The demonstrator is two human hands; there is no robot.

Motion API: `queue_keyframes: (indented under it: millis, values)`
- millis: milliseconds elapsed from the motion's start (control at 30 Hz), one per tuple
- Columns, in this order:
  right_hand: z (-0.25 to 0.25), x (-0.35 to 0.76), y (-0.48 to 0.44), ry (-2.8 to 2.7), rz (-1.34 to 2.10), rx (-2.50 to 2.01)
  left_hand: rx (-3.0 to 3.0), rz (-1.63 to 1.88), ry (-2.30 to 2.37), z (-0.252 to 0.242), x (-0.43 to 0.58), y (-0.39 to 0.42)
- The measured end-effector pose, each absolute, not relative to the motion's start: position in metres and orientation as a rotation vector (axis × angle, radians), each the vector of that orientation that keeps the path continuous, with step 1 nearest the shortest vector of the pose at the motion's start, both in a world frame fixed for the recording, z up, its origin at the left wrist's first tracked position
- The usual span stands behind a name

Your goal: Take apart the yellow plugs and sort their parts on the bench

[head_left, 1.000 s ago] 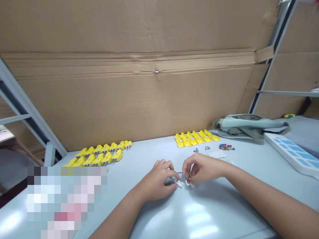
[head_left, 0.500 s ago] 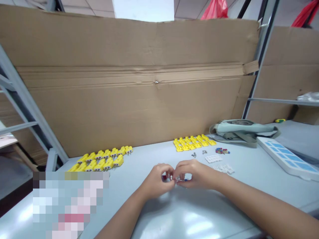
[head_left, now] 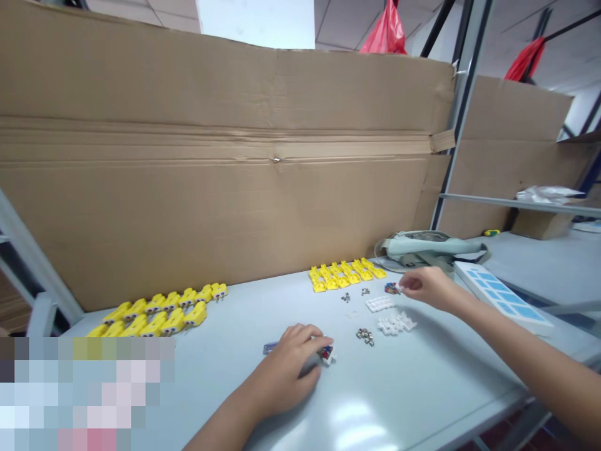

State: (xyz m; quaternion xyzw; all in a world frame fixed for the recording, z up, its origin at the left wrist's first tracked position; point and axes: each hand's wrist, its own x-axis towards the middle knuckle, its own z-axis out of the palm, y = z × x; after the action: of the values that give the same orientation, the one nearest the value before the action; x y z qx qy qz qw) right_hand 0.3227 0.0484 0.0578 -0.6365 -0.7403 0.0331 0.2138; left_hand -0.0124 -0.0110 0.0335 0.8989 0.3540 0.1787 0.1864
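My left hand (head_left: 298,366) rests low over the table, its fingers curled on a small white part (head_left: 328,355) with red and blue bits inside. A purple-blue tool handle (head_left: 270,347) shows just left of its fingers. My right hand (head_left: 429,287) is at the right, fingers bent together beside a small pile of red and blue pieces (head_left: 392,288); whatever is between its fingertips is too small to name. Nearer me lie white parts in a row (head_left: 380,304), a looser white group (head_left: 397,323) and several metal pieces (head_left: 365,337).
Yellow open shells (head_left: 347,275) stand along the cardboard wall (head_left: 235,213). Rows of yellow plugs (head_left: 159,310) are at the left. A grey-green bag (head_left: 422,245) and a white and blue panel (head_left: 502,294) lie at the right.
My hands have parted: the right has moved away to the red and blue pieces, while the left stays with the white part, lower down. The view has turned to the right.
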Motion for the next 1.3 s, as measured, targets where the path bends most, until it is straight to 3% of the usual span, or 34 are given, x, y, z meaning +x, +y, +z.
queue_keyframes:
  millis: [200, 700, 867, 1000, 1300]
  values:
    - [0.030, 0.326, 0.054, -2.092, 0.257, -1.796, 2.531, 0.412, 0.937, 0.037, -0.012, -0.010]
    - [0.049, 0.318, 0.059, -2.245, 0.273, -1.762, 2.539, 0.475, 1.075, 0.033, -0.017, -0.009]
    - [0.072, 0.253, 0.028, -2.310, 0.266, -1.372, 2.531, 0.475, 1.104, 0.030, -0.013, -0.010]
    - [0.056, 0.189, 0.007, -2.567, 0.137, -0.940, 2.506, 0.507, 1.120, 0.028, -0.010, -0.007]
    - [0.020, 0.184, 0.023, -2.405, 0.506, -1.018, 2.243, 0.604, 1.283, 0.023, -0.011, -0.003]
